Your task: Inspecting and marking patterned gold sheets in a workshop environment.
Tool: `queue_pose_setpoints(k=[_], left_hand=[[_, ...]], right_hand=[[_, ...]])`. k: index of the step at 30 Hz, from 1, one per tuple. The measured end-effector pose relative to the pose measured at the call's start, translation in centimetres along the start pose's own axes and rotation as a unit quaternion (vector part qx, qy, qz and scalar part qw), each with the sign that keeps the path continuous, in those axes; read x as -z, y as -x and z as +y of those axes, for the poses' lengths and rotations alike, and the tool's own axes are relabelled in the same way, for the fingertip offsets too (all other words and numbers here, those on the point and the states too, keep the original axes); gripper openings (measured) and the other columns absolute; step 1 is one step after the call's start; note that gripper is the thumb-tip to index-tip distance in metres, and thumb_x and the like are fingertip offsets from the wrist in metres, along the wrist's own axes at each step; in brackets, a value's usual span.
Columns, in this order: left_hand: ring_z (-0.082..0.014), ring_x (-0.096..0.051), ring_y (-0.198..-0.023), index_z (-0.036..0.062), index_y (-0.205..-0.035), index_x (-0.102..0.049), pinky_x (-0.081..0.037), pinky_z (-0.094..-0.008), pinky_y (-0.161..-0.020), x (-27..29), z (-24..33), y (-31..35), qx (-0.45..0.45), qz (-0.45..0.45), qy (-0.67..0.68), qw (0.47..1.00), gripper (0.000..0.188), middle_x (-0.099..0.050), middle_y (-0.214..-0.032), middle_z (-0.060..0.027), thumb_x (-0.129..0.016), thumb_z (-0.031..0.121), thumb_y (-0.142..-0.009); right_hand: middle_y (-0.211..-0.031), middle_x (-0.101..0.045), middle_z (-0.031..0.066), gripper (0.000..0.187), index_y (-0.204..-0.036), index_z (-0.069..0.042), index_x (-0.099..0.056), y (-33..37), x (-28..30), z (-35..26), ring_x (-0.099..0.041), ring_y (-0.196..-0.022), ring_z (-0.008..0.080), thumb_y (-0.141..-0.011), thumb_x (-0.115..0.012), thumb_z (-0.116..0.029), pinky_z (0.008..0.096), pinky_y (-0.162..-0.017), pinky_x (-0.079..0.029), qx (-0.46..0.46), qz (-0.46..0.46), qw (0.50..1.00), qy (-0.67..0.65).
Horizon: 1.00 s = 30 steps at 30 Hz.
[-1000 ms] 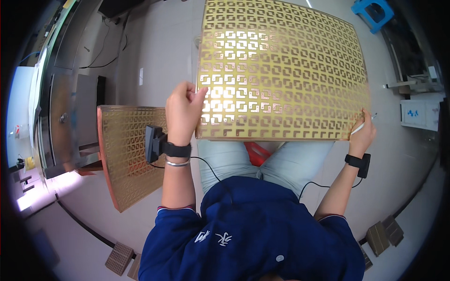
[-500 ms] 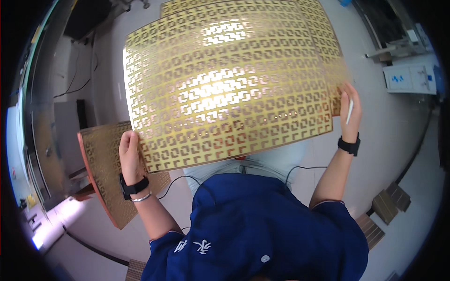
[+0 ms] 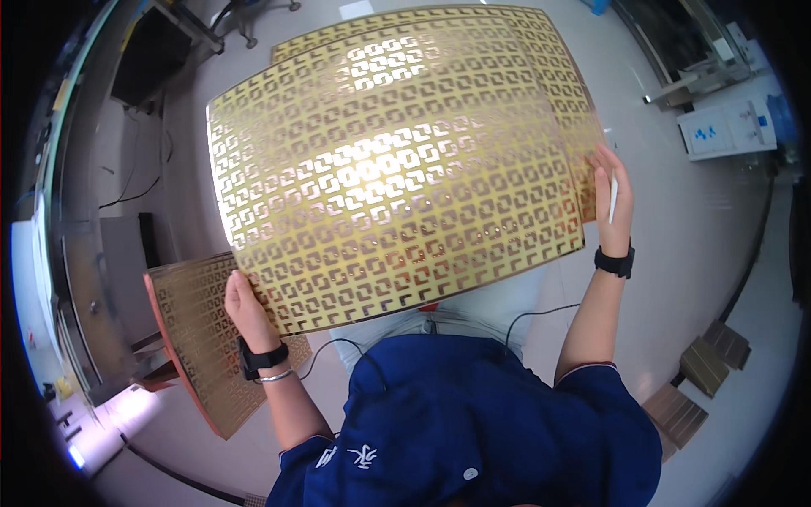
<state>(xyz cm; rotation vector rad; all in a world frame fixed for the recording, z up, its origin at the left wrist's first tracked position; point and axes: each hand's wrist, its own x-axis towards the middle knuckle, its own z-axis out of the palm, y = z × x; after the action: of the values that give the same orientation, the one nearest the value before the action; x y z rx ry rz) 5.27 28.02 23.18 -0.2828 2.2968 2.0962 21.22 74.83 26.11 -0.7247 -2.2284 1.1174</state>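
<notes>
- Left hand [image 3: 247,311] fingers clamp the lower-left corner of the large gold-patterned perforated sheet [image 3: 397,186], held up over the lap.
- Right hand [image 3: 612,198] grips its right edge, a thin white pen [image 3: 613,196] pinched in the fingers.
- Second gold sheet [image 3: 564,80] behind it.
- Stack of gold sheets on an orange board [image 3: 198,342] at left, over pale glossy floor [image 3: 701,228].
- White box with blue labels [image 3: 726,127], upper right.

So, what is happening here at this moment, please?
A person in a blue top holds a large gold patterned sheet up in front of them with both bare hands. The left hand grips its lower left edge, and the right hand grips its right edge while also holding a thin white stick. A second similar sheet seems to lie just behind the first. Another gold sheet rests on a reddish board at the person's left.
</notes>
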Motion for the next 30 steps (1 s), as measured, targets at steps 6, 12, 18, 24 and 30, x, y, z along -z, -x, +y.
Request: queue_pose_setpoints(k=[6, 12, 18, 24, 30], left_hand=[[-0.0020, -0.048, -0.067, 0.0011, -0.081, -0.055, -0.040, -0.0193, -0.060, 0.2, -1.1, -0.3, -0.056, 0.006, 0.050, 0.997, 0.030, -0.058, -0.076, 0.0022, -0.043, 0.022, -0.099], [-0.0017, -0.041, -0.064, 0.0030, -0.076, -0.051, -0.037, -0.0187, -0.058, 0.2, -1.6, -0.4, -0.106, 0.039, 0.047, 0.992, 0.030, -0.050, -0.071, 0.0057, -0.044, 0.021, -0.098], [-0.0024, -0.043, -0.065, 0.0022, -0.077, -0.054, -0.038, -0.0185, -0.058, 0.8, -1.5, -0.6, -0.118, 0.014, 0.017, 0.993, 0.031, -0.052, -0.072, 0.0044, -0.045, 0.022, -0.098], [-0.0035, -0.050, -0.068, 0.0023, -0.086, -0.058, -0.041, -0.0188, -0.062, 2.5, 0.3, -2.2, -0.022, -0.096, 0.165, 0.981, 0.026, -0.058, -0.076, 0.0026, -0.048, 0.024, -0.096], [-0.0028, -0.054, -0.072, 0.0020, -0.093, -0.057, -0.044, -0.0186, -0.065, 2.9, 6.6, -4.8, -0.099, -0.145, 0.175, 0.969, 0.017, -0.060, -0.081, 0.0020, -0.052, 0.019, -0.094]], right_hand=[[-0.125, -0.051, 0.0208, 0.036, -0.127, 0.003, -0.044, -2.0, -1.6, -1.1, -0.048, -0.119, 0.0275, -0.096, -0.044, -0.016, 0.0341, -0.100, -0.037, 0.025, -0.018, 0.999, -0.021], [-0.128, -0.049, 0.0188, 0.046, -0.127, 0.006, -0.044, -4.2, -2.4, -3.3, -0.045, -0.121, 0.0229, -0.093, -0.052, -0.023, 0.0321, -0.101, -0.034, 0.012, 0.003, 0.993, -0.117], [-0.116, -0.056, 0.0107, 0.042, -0.121, 0.007, -0.048, -5.1, -3.2, -1.8, -0.052, -0.106, 0.0153, -0.092, -0.055, -0.023, 0.0275, -0.092, -0.040, -0.110, 0.049, 0.951, -0.284], [-0.106, -0.059, 0.0059, 0.026, -0.112, 0.002, -0.053, -4.8, -2.5, -1.5, -0.054, -0.097, 0.0114, -0.094, -0.052, -0.017, 0.0251, -0.085, -0.043, -0.100, 0.056, 0.931, -0.347], [-0.107, -0.059, 0.0066, 0.025, -0.111, 0.000, -0.053, -4.6, -1.9, -4.0, -0.054, -0.099, 0.0126, -0.096, -0.048, -0.019, 0.0264, -0.087, -0.042, -0.060, 0.036, 0.931, -0.359]])
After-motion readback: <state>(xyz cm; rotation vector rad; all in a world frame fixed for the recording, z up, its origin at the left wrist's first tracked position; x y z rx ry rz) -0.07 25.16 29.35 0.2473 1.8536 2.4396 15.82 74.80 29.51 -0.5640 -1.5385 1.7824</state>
